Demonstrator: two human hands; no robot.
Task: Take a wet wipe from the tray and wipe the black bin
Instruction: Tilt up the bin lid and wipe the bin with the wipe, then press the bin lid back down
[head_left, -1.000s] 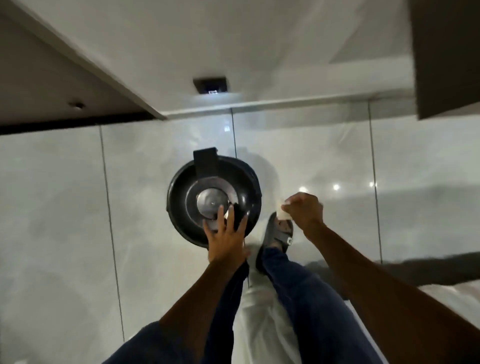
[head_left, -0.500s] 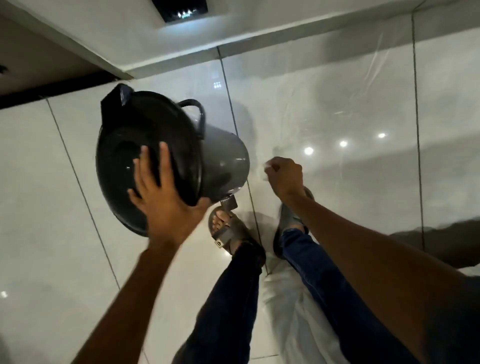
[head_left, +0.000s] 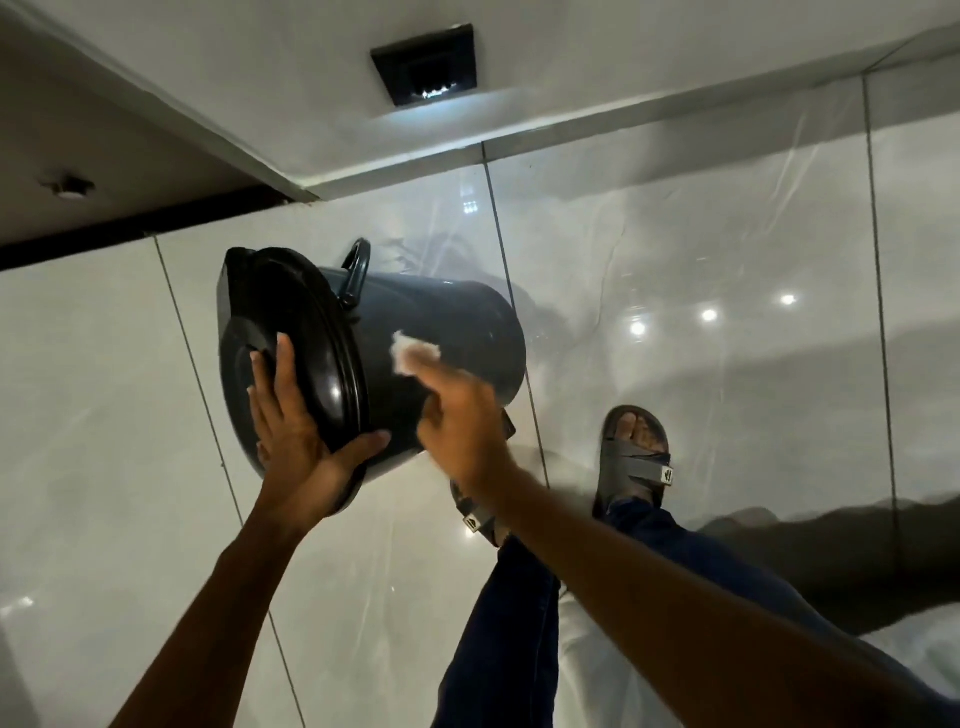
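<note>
The round black bin (head_left: 447, 317) hangs tipped on its side above the floor, lid toward the left, base toward the right. My left hand (head_left: 298, 431) grips its lid rim, fingers spread over the lid and thumb under the edge. My right hand (head_left: 457, 415) presses a crumpled white wet wipe (head_left: 413, 353) against the bin's side wall; the hand is motion-blurred. A loop handle (head_left: 356, 273) sticks up near the lid. The tray is not in view.
Glossy pale floor tiles (head_left: 701, 234) lie below, with a white wall and a dark wall socket (head_left: 423, 65) at the top. My sandalled right foot (head_left: 636, 457) stands right of the bin; the left foot (head_left: 475, 512) is partly hidden behind my right arm.
The bin went from standing on the floor to being lifted and tipped sideways by my left hand. My right hand moved left and brought the wipe onto the bin's side.
</note>
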